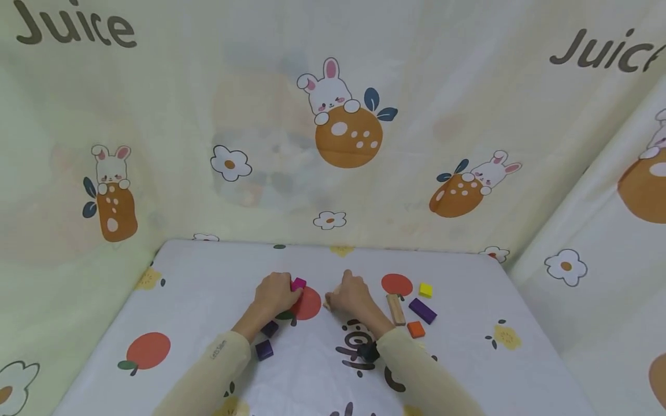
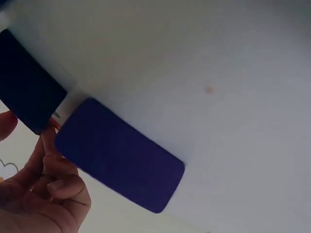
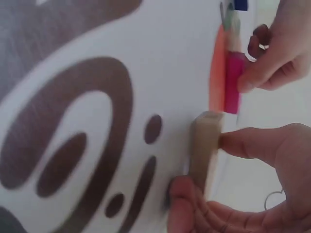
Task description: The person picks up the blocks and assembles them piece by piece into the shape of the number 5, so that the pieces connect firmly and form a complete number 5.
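Note:
My left hand pinches a magenta block over the printed red apple on the cloth. The right wrist view shows that magenta block lying lengthwise, with the left thumb against it. My right hand grips a natural wood block between thumb and fingers, close to the magenta block's end. From above, the right hand hides most of the wood. Two dark purple blocks lie nearer the left wrist; in that wrist view they cover part of the left hand and hide what it holds.
Right of the right hand lie another wood block, a purple block, an orange block and a yellow block. A small black object is by the right wrist. Printed curtains enclose the table's back and sides.

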The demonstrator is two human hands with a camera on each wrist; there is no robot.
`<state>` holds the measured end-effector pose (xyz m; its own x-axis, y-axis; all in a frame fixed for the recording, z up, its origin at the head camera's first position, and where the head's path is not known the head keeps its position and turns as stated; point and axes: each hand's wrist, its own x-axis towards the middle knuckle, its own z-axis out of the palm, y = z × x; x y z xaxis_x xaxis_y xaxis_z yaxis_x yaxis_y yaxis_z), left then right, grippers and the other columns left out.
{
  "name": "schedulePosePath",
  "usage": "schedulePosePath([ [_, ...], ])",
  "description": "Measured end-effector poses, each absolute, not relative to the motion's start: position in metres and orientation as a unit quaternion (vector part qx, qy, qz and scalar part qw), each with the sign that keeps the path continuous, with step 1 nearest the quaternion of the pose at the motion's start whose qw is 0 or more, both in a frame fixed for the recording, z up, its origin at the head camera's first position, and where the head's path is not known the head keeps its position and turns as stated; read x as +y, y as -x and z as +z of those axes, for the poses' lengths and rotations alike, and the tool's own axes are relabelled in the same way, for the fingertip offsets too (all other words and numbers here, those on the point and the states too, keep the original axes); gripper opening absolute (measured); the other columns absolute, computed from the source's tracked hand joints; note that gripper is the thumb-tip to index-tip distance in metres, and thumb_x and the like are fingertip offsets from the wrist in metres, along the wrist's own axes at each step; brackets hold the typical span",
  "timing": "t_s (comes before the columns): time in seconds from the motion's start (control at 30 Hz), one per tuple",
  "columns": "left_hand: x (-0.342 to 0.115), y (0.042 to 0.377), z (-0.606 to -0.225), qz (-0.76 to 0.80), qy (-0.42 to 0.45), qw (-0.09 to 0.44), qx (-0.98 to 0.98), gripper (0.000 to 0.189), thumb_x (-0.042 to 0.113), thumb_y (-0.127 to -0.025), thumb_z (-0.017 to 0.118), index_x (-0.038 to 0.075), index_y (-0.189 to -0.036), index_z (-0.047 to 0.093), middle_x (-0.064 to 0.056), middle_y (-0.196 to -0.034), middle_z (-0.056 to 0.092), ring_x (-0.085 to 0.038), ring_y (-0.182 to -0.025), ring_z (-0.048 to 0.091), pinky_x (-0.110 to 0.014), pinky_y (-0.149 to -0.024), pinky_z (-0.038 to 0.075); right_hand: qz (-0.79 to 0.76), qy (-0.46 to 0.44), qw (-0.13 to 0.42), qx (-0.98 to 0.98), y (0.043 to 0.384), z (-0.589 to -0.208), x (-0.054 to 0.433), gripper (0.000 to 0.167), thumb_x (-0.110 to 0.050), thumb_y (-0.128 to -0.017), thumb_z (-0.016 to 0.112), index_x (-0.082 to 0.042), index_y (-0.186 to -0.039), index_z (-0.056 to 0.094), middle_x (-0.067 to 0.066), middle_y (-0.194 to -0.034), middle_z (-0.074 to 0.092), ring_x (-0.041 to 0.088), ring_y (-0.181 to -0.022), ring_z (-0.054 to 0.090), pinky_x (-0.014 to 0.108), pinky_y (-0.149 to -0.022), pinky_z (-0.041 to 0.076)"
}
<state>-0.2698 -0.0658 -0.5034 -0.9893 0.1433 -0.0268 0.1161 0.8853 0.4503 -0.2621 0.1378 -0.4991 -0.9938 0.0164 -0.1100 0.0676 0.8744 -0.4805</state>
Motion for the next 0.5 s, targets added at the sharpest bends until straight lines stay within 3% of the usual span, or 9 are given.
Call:
schedulePosePath([
  [0.2,-0.061,0.267,-0.505,0.222,-0.057,0.039,0.973,0.033,0.034,-0.094,0.074,0.006,-0.081,0.063,-0.005,-0.065,0.055,-0.018,-0.060,0.052,-0.025,-0.051,0.039,-0.252,0.019,0.061,0.966,0.258,-0.493,0.155,0.039,-0.013,-0.085,0.079,0.001,-0.116,0.062,0.016,-0.096,0.069,0.025,-0.078,0.061,0.037,-0.066,0.054],
  [0.33,-0.058,0.265,-0.501,0.211,-0.060,0.045,0.975,0.038,0.039,-0.092,0.074,0.004,-0.085,0.067,-0.005,-0.069,0.057,-0.019,-0.066,0.053,-0.027,-0.056,0.038,-0.258,0.040,0.066,0.963,0.254,-0.489,0.171,0.032,-0.007,-0.084,0.079,0.002,-0.114,0.070,0.013,-0.097,0.071,0.023,-0.082,0.060,0.037,-0.072,0.054],
  [0.5,-0.057,0.262,-0.498,0.213,-0.058,0.078,0.972,0.042,0.042,-0.093,0.076,0.001,-0.101,0.072,-0.004,-0.075,0.061,-0.018,-0.070,0.054,-0.026,-0.059,0.039,-0.265,0.068,0.076,0.959,0.253,-0.488,0.188,0.025,-0.004,-0.082,0.084,-0.001,-0.107,0.080,0.008,-0.097,0.077,0.019,-0.088,0.065,0.039,-0.084,0.058],
])
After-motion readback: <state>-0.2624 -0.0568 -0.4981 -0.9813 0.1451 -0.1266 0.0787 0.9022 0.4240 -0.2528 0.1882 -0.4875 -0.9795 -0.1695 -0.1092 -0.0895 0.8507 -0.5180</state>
